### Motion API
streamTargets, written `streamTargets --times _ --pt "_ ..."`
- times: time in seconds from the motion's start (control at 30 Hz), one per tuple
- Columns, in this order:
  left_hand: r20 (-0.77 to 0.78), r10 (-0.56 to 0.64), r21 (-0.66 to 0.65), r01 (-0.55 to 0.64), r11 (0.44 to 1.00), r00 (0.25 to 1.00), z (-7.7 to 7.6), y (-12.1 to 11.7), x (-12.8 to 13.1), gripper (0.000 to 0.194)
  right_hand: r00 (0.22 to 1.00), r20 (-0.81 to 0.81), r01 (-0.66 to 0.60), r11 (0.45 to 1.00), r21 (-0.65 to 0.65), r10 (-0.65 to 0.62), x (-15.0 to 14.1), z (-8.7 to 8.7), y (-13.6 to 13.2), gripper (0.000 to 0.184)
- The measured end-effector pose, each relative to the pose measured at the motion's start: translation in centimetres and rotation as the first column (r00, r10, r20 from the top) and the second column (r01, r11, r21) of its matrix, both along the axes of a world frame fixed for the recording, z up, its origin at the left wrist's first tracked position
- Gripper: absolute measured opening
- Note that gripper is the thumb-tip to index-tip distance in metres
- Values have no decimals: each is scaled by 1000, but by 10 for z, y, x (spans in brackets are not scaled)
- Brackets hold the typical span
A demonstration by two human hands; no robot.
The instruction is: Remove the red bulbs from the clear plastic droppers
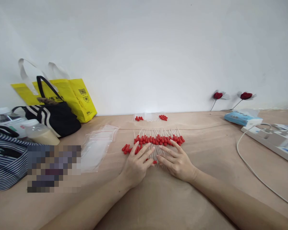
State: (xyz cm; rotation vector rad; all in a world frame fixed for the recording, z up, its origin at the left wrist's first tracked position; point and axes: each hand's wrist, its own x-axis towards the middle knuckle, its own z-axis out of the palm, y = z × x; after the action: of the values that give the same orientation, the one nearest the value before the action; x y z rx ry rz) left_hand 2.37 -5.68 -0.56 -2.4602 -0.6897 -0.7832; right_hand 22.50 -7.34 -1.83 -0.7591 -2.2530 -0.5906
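Observation:
In the middle of the table lies a row of thin clear tubes with red bulb ends, like droppers (155, 140); the tubes of the back ones point toward the wall. My left hand (137, 164) rests over the near left part of the row, fingers stretched out and spread. My right hand (180, 163) lies over the near right part, its fingers also spread and touching the tubes. Clear tubes (155, 152) show between the two hands. A few loose red bulbs (126, 148) sit left of my left fingertips. What lies under the palms is hidden.
Clear zip bags (97, 148) lie to the left. Small red pieces (163, 117) sit by the wall on clear plastic. Bags stand at left: yellow (83, 105), black (60, 119), striped (9, 169). At right are tissues (242, 118), a power strip (273, 143) and a cable (251, 174).

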Motion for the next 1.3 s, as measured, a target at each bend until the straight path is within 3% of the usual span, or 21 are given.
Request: streamTargets --times 0.33,0.73,0.9,1.0,1.13,1.3 --pt "18 -9 3 8 1000 1000 -1 1 -1 17 999 -37 -15 998 56 17 0 -2 1 17" --pt "49 -17 -10 18 1000 999 0 -3 -2 22 999 -43 21 999 32 -20 2 -1 0 17" --pt "114 101 -69 -93 993 988 2 5 -15 24 989 -68 135 991 22 -133 11 -2 1 19" --pt "188 152 -168 -121 978 970 7 11 -21 22 965 -37 257 964 -72 -261 13 -5 0 25" --pt "296 270 -302 -179 936 916 16 23 -32 26 914 -13 384 878 -286 -405 12 -7 -2 35" --pt "331 498 -524 -283 803 802 23 35 -52 26 895 -28 382 799 -465 -444 11 -8 -1 37"
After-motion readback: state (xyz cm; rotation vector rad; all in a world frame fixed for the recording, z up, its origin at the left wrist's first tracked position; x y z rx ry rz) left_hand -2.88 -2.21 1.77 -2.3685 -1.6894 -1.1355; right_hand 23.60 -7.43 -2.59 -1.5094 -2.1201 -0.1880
